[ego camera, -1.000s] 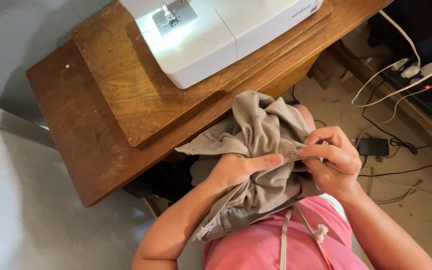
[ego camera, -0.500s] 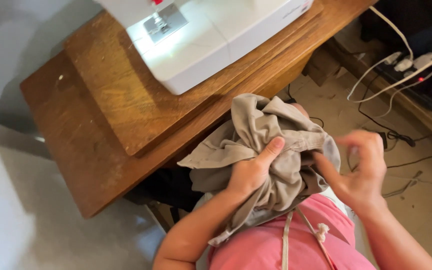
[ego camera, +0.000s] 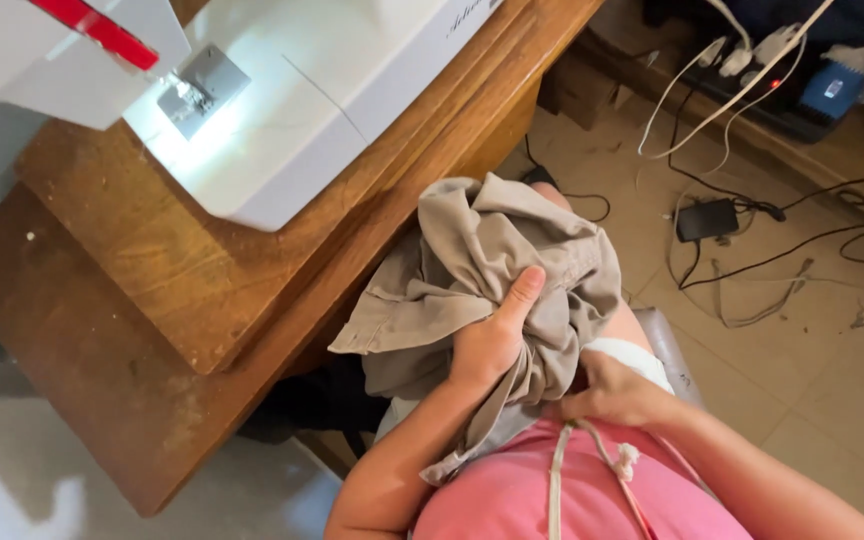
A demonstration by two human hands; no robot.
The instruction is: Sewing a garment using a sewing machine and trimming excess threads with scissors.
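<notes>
A crumpled beige garment (ego camera: 487, 265) lies bunched on my lap, beside the edge of the wooden table (ego camera: 152, 330). My left hand (ego camera: 492, 335) grips a fold in its middle, thumb pointing up. Low against my pink top, my right hand (ego camera: 612, 390) is closed on the garment's lower edge, its fingers partly hidden under the cloth. A white sewing machine (ego camera: 252, 90) with a red lever and a lit needle area stands on the table, apart from both hands.
The machine rests on a raised wooden board (ego camera: 182, 270) on top of the table. On the tiled floor to the right lie black and white cables (ego camera: 752, 250), a black adapter (ego camera: 707, 218) and a power strip (ego camera: 752, 50).
The view has swung closer to the machine. My right hand has dropped from the garment's right side down to its lower edge near my waist. My left hand keeps its grip.
</notes>
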